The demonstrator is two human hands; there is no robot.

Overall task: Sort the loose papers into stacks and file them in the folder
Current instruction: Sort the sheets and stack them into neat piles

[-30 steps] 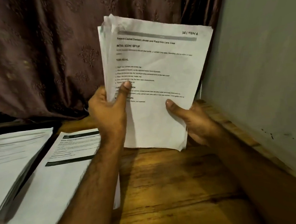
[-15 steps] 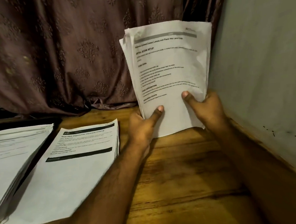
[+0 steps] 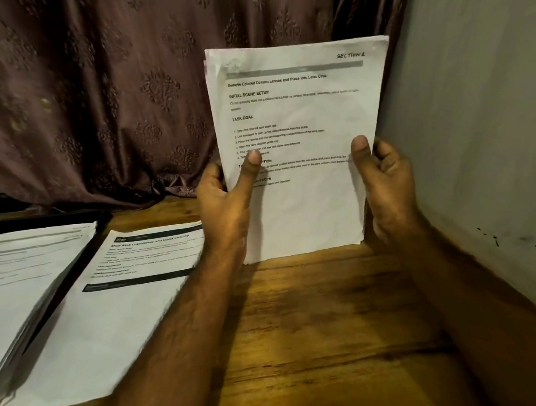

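**Sheaf of papers held upright at the right rear of the tabletop**

You hold a sheaf of papers [image 3: 300, 143] upright in both hands, its lower edge resting on the wooden tabletop [image 3: 316, 326] near the rear right corner, just beside the grey wall [image 3: 477, 124]. Your left hand [image 3: 226, 209] grips the sheaf's left edge, thumb pressed flat on the front sheet and fingers curled behind. Your right hand [image 3: 386, 188] grips the right edge in the same manner, thumb on the front and fingers wrapped round the edge. The front sheet is printed, with "SECTION 1" handwritten at its top right corner and the headings "INITIAL SCENE SETUP" and "TASK GOAL" legible; the sheet edges at the top lie slightly uneven.

Toward the left edge of the tabletop, a second stack of papers [image 3: 109, 309] lies flat, its top sheet bearing two dark bands; your left forearm crosses over its right edge. Farther left, partly cut off by the frame, a thicker stack of papers [image 3: 21, 283] lies on a dark flat object [image 3: 83, 257], whose nature cannot be told. A brown patterned curtain [image 3: 109, 87] hangs behind the rear edge of the tabletop.
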